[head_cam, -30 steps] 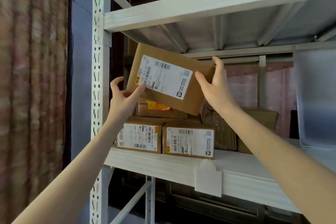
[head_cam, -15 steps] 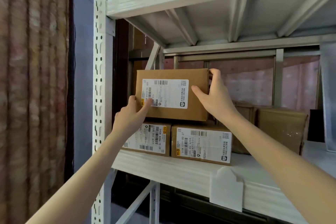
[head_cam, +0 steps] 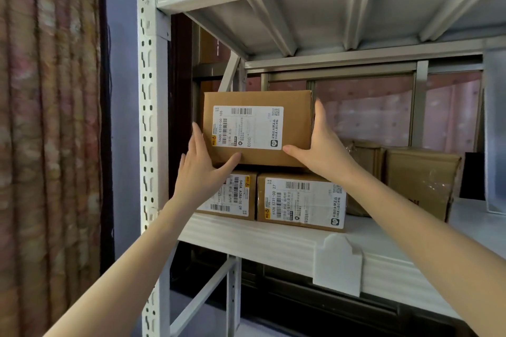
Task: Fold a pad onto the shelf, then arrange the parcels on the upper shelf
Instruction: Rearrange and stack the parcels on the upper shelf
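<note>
Two hands bracket the top parcel (head_cam: 257, 128) at frame centre. Left hand (head_cam: 204, 169) lies open against its lower-left corner, thumb under the bottom edge; right hand (head_cam: 321, 150) is open-palmed on its right side, thumb at the lower front. Parcel sits level, long axis left-right, label facing the camera, atop two labelled parcels (head_cam: 301, 201) on the padded shelf (head_cam: 273, 243). Plain brown boxes (head_cam: 421, 180) stand to the right.
</note>
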